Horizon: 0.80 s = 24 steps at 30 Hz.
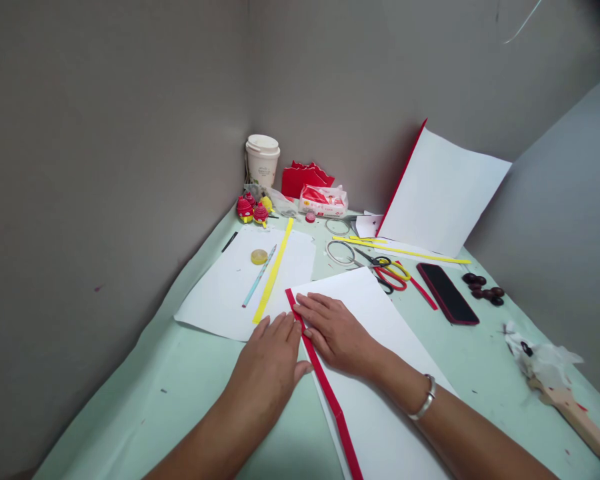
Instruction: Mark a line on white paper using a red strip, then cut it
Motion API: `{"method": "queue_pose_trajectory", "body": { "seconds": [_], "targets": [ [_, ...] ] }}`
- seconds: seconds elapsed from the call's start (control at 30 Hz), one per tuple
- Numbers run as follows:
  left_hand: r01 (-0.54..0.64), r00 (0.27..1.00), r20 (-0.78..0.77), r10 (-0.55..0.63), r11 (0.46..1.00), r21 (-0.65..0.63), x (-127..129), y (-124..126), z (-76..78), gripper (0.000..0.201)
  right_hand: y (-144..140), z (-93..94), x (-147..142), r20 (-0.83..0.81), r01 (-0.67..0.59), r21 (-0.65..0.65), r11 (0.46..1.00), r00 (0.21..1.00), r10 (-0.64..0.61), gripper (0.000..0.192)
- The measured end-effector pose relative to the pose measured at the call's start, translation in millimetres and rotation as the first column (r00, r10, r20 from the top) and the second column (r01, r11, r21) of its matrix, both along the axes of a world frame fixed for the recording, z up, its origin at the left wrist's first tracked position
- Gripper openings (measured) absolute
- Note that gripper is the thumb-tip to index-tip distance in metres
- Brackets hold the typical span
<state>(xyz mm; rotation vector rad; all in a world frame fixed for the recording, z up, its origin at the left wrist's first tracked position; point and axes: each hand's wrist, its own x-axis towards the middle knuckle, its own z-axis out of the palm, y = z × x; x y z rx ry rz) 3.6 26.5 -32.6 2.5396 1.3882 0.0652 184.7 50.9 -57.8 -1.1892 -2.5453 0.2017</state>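
A red strip [324, 381] lies near the left edge of a white sheet [370, 430] on the worktop [180, 373], the left hand [275, 353] flat with fingers together, the right hand [337, 333] flat with fingers slightly apart, neither clamped. Uneven pressure from these 2 could skew the strip or crease it. Behind, the lidded cup [263, 165] and red-and-white pack [323, 202] hide their contents.

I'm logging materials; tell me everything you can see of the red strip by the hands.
The red strip is long, narrow, flat and looks like paper. It lies along the left side of the white sheet, from near the far corner until the picture's bottom cuts it off. A bend or join shows partway down; I cannot tell which. Fingertips of the right hand partly cover it near its far end; those of the left hand meet its left edge.
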Motion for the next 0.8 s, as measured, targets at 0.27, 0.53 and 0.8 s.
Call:
{"method": "queue_pose_trajectory", "body": {
  "seconds": [0.27, 0.53, 0.8],
  "targets": [
    [-0.001, 0.999, 0.036, -0.001, 0.999, 0.036, -2, 0, 0.0, 0.040, 0, -2.0, 1, -0.006, -0.007, 0.010, 1.000, 1.000, 0.007, 0.045],
    [-0.102, 0.965, 0.258, 0.045, 0.972, 0.212, -6, 8, -5.3, 0.033, 1, -2.2, 2, -0.030, -0.018, 0.025, 1.000, 0.999, 0.019, 0.048],
    [-0.086, 0.935, 0.355, 0.006, 0.974, 0.211, -2, 14, -26.3, 0.070, 3, -2.5, 1, -0.011, -0.024, 0.018, 1.000, 1.000, 0.025, 0.051]
  ]
}}
